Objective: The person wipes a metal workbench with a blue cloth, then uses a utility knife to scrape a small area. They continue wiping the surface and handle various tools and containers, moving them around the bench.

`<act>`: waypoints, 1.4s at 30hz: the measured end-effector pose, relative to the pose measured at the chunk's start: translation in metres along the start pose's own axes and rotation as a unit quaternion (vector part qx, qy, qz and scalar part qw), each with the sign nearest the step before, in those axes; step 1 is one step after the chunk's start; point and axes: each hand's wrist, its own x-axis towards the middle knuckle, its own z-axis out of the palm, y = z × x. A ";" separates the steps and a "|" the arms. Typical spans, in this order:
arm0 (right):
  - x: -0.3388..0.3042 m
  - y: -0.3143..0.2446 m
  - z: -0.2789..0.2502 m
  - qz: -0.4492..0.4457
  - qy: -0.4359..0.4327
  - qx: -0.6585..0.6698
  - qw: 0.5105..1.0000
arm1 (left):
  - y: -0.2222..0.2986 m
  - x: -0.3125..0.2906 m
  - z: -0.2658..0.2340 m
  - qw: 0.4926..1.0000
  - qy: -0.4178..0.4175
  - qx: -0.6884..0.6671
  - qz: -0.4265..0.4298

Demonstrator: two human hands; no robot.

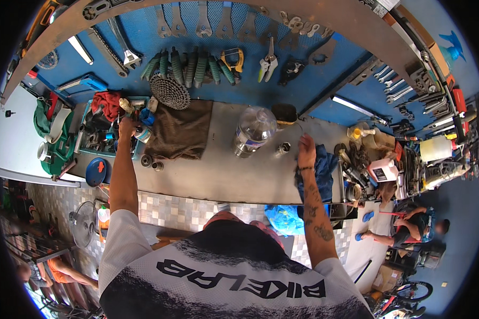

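My left hand reaches into a teal-edged tray of small bottles and parts at the left of the bench. Its fingers look closed, but what they hold is hidden. A red rag and a white bottle lie close to it. Over the right part of the bench is my right hand, fingers together beside a dark blue cloth; a thin thing seems to stick out from them, too small to name. Between my hands stand a clear plastic bottle and a small metal cup-like part.
A brown cloth covers the left middle of the bench. Behind rises a blue tool board with spanners, green-handled tools and a sprocket cassette. Tools and a pink-white jug crowd the right end. A seated person is at right.
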 end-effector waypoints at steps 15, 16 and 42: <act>0.097 0.010 0.065 0.207 -0.371 0.288 0.858 | 0.062 -0.098 -0.131 0.824 0.081 -0.553 -0.093; 0.097 0.007 0.070 0.189 -0.363 0.231 0.883 | 0.071 -0.107 -0.141 0.785 0.068 -0.609 -0.088; -0.183 -0.041 -0.158 0.060 -0.153 0.181 0.970 | 0.423 -0.424 -0.096 0.711 -0.040 -0.695 -0.100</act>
